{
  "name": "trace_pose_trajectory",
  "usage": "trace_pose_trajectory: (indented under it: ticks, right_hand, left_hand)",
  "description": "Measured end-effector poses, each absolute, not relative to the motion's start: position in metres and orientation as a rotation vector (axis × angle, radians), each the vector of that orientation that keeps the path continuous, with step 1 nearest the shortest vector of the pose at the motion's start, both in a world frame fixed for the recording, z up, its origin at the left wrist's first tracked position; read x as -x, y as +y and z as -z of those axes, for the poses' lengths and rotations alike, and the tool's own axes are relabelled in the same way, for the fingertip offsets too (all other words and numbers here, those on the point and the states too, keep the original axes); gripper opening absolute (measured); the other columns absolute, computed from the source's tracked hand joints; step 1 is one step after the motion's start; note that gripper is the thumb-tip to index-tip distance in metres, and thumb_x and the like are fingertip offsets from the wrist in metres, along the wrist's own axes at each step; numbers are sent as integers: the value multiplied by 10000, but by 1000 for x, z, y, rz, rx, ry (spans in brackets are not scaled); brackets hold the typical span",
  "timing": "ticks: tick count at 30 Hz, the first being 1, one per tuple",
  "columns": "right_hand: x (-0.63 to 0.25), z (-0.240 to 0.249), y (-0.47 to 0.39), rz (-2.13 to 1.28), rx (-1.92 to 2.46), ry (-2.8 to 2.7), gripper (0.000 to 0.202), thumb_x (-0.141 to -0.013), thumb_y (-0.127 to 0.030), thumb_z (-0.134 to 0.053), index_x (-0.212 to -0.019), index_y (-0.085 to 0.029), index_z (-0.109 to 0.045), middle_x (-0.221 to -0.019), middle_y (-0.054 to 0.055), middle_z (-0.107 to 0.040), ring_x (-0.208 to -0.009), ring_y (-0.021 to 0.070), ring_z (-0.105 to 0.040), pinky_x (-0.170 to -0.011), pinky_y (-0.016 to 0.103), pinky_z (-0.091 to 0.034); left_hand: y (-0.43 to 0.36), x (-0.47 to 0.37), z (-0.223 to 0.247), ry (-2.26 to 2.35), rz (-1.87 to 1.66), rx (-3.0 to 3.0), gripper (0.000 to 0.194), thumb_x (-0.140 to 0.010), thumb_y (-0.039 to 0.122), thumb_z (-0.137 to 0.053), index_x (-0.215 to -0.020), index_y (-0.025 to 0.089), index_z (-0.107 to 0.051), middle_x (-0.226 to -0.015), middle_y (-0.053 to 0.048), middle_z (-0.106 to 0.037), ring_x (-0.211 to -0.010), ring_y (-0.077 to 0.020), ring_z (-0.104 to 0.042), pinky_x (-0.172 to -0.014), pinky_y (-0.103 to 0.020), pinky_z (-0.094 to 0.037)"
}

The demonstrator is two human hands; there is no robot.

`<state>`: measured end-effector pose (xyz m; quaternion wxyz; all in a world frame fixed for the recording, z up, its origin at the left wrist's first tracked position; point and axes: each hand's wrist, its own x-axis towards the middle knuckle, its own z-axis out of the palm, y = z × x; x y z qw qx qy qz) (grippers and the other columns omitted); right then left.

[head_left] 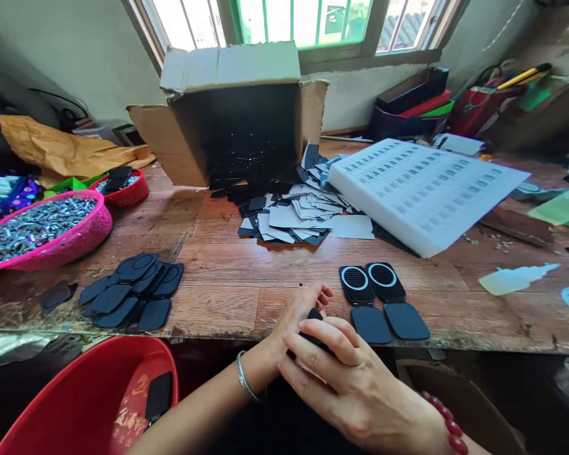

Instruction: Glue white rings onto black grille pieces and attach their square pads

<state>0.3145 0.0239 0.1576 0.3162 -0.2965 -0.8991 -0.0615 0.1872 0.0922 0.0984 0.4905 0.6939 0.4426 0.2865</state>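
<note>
Both my hands meet at the table's front edge, around a flat black piece (316,314) that is mostly covered by fingers. My left hand (294,316) is behind it, fingertips curled up. My right hand (351,379) lies across the front, its fingers bent over the piece. Just right of them, two black folding wireless charger pads (380,276) with white rings lie unfolded side by side. To the left is a loose pile of similar black pads (133,287), some showing a round ring outline.
A pink basket (102,218) of small metal parts stands at left, above a red tub (52,392). An open carton (189,142), scattered paper cards (298,215) and a white foam tray (427,234) fill the back. A dropper bottle (507,279) lies at right.
</note>
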Motion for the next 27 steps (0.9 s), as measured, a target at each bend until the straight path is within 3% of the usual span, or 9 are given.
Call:
trace_pose_trajectory:
  ticks: [4, 10, 13, 15, 17, 21, 24, 27]
  right_hand:
    - [-333, -158, 23, 188, 693, -2353, 311, -1001, -104, -406, -946, -143, -710, -1022, 58, -725, -984, 202, -589, -948, 380, -448]
    - [-348, -163, 21, 154, 723, -2268, 364, -1001, -66, -337, -893, -123, -680, -854, 67, -743, -769, 180, -647, -801, 348, -511]
    - [-358, -165, 12, 205, 756, -2258, 337, -989, -48, -362, -911, -139, -677, -834, 52, -757, -776, 178, -675, -805, 328, -532]
    - [-372, -161, 0, 208, 838, -2207, 269, -970, -62, -432, -965, -155, -683, -871, 57, -764, -868, 192, -694, -846, 316, -545]
    - [-388, -156, -13, 138, 960, -2058, 185, -929, -113, -556, -1035, -196, -684, -933, 65, -760, -949, 210, -698, -859, 311, -567]
    - [-397, -150, -16, -176, 1318, -1557, 156, -830, -233, -724, -967, -285, -672, -970, 60, -720, -822, 225, -711, -683, 334, -606]
    - [-380, -154, 0, -245, 1506, -1072, 198, -787, -372, -769, -883, -245, -653, -961, 91, -696, -777, 250, -701, -678, 381, -605]
    - [-367, -157, 16, -258, 1466, -847, 332, -725, -397, -825, -927, -223, -627, -850, 55, -692, -637, 207, -692, -589, 328, -593]
  left_hand:
    - [104, -192, -96, 1038, -679, -1674, 142, -831, 240, -586, -963, 232, -636, -914, -30, -665, -877, -211, -627, -859, -362, -501]
    - [113, -207, -96, 852, -595, -1305, 157, -696, 285, -755, -762, 147, -722, -794, -41, -687, -749, -174, -616, -753, -308, -490]
    - [116, -216, -96, 842, -514, -1122, 285, -641, 311, -798, -848, 123, -738, -752, -43, -663, -633, -139, -571, -626, -275, -467]
    - [119, -219, -94, 874, -548, -1176, 322, -712, 353, -751, -944, 130, -736, -742, -35, -645, -601, -128, -546, -591, -264, -459]
    - [120, -222, -92, 926, -627, -1312, 255, -796, 325, -685, -976, 154, -746, -785, -37, -643, -679, -148, -567, -669, -284, -487]
    - [105, -230, -88, 910, -666, -1873, 246, -882, 264, -646, -1105, 258, -750, -1075, -80, -631, -1040, -235, -555, -968, -382, -450]
    - [86, -235, -87, 873, -541, -2231, 355, -891, 378, -663, -1244, 339, -671, -1313, -84, -548, -1224, -296, -468, -1061, -470, -408]
    - [73, -233, -83, 926, -460, -2355, 523, -829, 485, -714, -1326, 378, -590, -1440, -82, -447, -1294, -339, -423, -1072, -533, -409]
